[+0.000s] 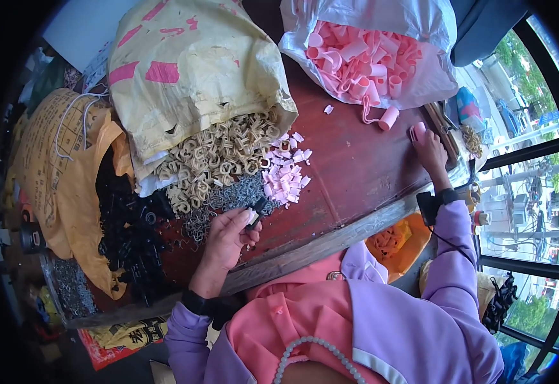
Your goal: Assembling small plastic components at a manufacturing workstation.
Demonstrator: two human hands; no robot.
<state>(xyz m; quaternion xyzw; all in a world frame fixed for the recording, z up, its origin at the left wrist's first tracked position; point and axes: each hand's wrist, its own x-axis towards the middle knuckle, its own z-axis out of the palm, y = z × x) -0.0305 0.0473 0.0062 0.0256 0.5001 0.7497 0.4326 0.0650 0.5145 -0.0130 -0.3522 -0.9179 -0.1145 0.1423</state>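
My left hand (223, 242) is closed on a small black plastic part (258, 208), with a pale pink piece (252, 216) between the fingertips. Close beyond it lie a heap of light pink clips (285, 182) and a tangle of small grey metal springs or wires (233, 195). Over at the table's right side, my right hand (431, 152) has its fingers on a pink plastic tube (417, 132). Another pink tube with a curved strap (388, 119) rests just beyond that hand, in front of a white bag (420, 80) full of similar pink parts (364, 57).
A pale sack (209, 70) spills beige ring-shaped pieces (222, 150) onto the dark red table (343, 169). Black parts (135, 224) spread from a yellow-brown sack (68, 160) at left. Below the wooden table edge (356, 229) hangs an orange bag (414, 233). Windows line the right.
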